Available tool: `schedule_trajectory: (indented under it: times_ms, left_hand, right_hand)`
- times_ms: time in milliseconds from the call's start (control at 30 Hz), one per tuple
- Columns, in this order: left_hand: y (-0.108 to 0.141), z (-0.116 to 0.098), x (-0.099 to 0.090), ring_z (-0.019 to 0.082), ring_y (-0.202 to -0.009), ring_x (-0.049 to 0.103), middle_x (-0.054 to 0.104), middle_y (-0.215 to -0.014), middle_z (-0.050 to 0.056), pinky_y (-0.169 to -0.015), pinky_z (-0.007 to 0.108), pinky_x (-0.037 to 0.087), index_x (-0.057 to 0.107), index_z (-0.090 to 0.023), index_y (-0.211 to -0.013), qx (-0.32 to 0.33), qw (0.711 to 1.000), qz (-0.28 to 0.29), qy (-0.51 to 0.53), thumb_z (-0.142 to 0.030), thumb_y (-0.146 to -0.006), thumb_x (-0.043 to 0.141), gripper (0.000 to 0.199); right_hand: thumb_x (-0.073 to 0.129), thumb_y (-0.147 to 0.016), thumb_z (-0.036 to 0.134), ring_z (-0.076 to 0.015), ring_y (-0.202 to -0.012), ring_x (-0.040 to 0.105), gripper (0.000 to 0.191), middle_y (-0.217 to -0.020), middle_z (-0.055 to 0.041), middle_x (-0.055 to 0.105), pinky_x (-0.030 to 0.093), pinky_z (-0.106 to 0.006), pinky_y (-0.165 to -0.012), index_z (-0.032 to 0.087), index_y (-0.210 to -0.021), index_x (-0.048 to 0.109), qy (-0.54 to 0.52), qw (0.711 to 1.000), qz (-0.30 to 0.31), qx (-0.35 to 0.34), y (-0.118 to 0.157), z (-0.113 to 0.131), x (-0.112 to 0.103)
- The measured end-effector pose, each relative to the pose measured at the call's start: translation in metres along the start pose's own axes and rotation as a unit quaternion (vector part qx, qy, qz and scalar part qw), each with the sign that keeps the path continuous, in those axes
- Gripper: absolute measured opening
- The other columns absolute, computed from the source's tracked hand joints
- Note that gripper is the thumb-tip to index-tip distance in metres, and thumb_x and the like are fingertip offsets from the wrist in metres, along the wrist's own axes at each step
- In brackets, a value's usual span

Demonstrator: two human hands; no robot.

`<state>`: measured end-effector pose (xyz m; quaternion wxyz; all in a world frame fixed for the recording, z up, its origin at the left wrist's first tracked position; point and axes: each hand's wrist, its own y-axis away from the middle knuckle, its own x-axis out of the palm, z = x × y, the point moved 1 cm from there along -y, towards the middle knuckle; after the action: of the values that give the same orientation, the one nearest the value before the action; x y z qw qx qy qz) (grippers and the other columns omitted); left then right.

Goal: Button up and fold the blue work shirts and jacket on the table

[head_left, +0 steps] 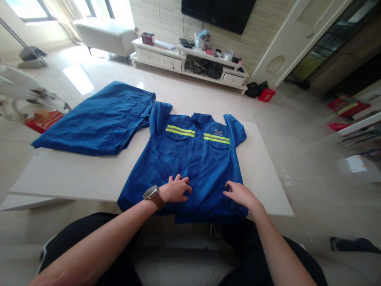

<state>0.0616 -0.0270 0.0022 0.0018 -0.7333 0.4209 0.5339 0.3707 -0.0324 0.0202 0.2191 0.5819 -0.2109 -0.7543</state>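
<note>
A blue work jacket [193, 163] with yellow-green reflective stripes lies front up on a white table [262, 171], its collar at the far side and its sleeves turned in behind the shoulders. My left hand [177, 189], below a wristwatch [151, 192], is over the jacket's lower middle with fingers apart and bent. Over the lower right part of the jacket is my right hand [236, 193], its fingers curved and apart, holding nothing. Whether the fingertips press on the cloth is hard to tell. Blue folded trousers [101, 115] lie at the table's left.
Beyond the table stands a low white cabinet [160, 58] with small items, below a wall-mounted television [218, 14]. A red bag [267, 94] is on the floor by its right end. A grey bench [105, 33] stands at the back left.
</note>
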Motion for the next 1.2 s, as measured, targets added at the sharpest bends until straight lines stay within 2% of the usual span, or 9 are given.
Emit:
schedule_trajectory:
  times_ms: [100,267,433,533,733,833,933,1033,1200]
  left_hand:
    - [-0.001,0.005,-0.001,0.040,-0.135,0.044,0.048,-0.151,0.010,-0.107,0.066,0.039,0.064,-0.035,-0.132,0.001,0.997,-0.076,-0.013,-0.038,-0.085,0.070,0.047]
    - [-0.006,0.015,0.010,0.045,-0.156,0.012,0.018,-0.173,0.007,-0.118,0.072,0.019,0.038,-0.040,-0.157,-0.027,0.994,-0.102,-0.015,-0.044,-0.088,0.067,0.074]
    - [-0.008,0.009,0.014,0.048,-0.152,0.022,0.027,-0.170,0.010,-0.117,0.071,0.020,0.041,-0.036,-0.157,-0.047,0.996,-0.077,-0.008,-0.050,-0.088,0.064,0.074]
    - [-0.008,-0.001,0.014,0.049,-0.148,0.028,0.031,-0.167,0.014,-0.116,0.072,0.020,0.042,-0.035,-0.157,-0.052,0.997,-0.050,-0.010,-0.055,-0.080,0.071,0.085]
    - [-0.004,-0.008,0.000,0.042,-0.129,0.048,0.052,-0.146,0.012,-0.109,0.065,0.036,0.060,-0.037,-0.139,-0.007,1.000,-0.006,0.017,-0.067,-0.078,0.068,0.068]
    - [-0.006,0.003,-0.010,0.035,-0.128,0.052,0.054,-0.143,0.011,-0.106,0.054,0.045,0.058,-0.034,-0.139,-0.004,0.996,-0.062,0.056,-0.054,-0.089,0.060,0.054]
    - [-0.011,0.021,-0.009,0.035,-0.147,0.036,0.039,-0.162,0.012,-0.114,0.053,0.039,0.046,-0.030,-0.151,-0.058,0.988,-0.136,0.034,-0.040,-0.095,0.054,0.058]
    - [-0.016,0.035,0.004,0.040,-0.157,0.017,0.022,-0.171,0.012,-0.118,0.060,0.032,0.034,-0.028,-0.159,-0.105,0.987,-0.117,-0.010,-0.036,-0.091,0.059,0.073]
    - [-0.017,0.034,0.013,0.044,-0.157,0.013,0.015,-0.173,0.014,-0.118,0.062,0.032,0.028,-0.026,-0.163,-0.116,0.990,-0.079,-0.022,-0.042,-0.086,0.067,0.088]
  right_hand:
    - [0.062,-0.090,0.031,-0.0257,-0.113,0.067,0.036,-0.124,-0.0134,0.070,0.049,-0.033,-0.093,0.018,-0.123,0.065,0.041,0.996,-0.047,-0.058,-0.002,0.003,0.001]
    - [0.060,-0.086,0.028,-0.0267,-0.092,0.071,0.022,-0.101,-0.0139,0.076,0.049,-0.033,-0.077,0.017,-0.096,0.075,0.082,0.995,0.059,-0.009,-0.001,0.009,0.001]
    - [0.054,-0.093,0.039,-0.0260,-0.092,0.069,0.025,-0.100,-0.0096,0.074,0.047,-0.033,-0.076,0.022,-0.098,0.072,0.104,0.994,-0.036,-0.003,-0.009,0.021,-0.011]
    - [0.050,-0.097,0.034,-0.0238,-0.104,0.065,0.024,-0.109,-0.0094,0.071,0.048,-0.033,-0.088,0.021,-0.106,0.068,0.078,0.984,-0.135,-0.084,-0.020,0.036,-0.008]
    - [0.053,-0.095,0.025,-0.0240,-0.129,0.053,0.028,-0.137,-0.0118,0.060,0.043,-0.039,-0.110,0.019,-0.119,0.066,0.014,0.953,-0.183,-0.241,-0.037,0.078,0.002]
    - [0.055,-0.094,0.027,-0.0257,-0.137,0.047,0.035,-0.145,-0.0128,0.056,0.042,-0.044,-0.113,0.020,-0.127,0.065,0.009,0.957,-0.158,-0.243,-0.043,0.093,0.003]
    - [0.056,-0.094,0.027,-0.0279,-0.150,0.034,0.047,-0.159,-0.0134,0.044,0.037,-0.050,-0.118,0.021,-0.140,0.058,0.025,0.967,-0.115,-0.226,-0.048,0.102,0.009]
    - [0.055,-0.095,0.026,-0.0275,-0.154,0.029,0.059,-0.166,-0.0147,0.032,0.035,-0.049,-0.120,0.021,-0.153,0.046,0.024,0.976,-0.055,-0.211,-0.052,0.108,0.018]
    - [0.055,-0.095,0.024,-0.0318,-0.153,0.032,0.061,-0.166,-0.0194,0.030,0.039,-0.045,-0.118,0.016,-0.155,0.045,0.082,0.976,-0.029,-0.201,-0.048,0.118,0.026]
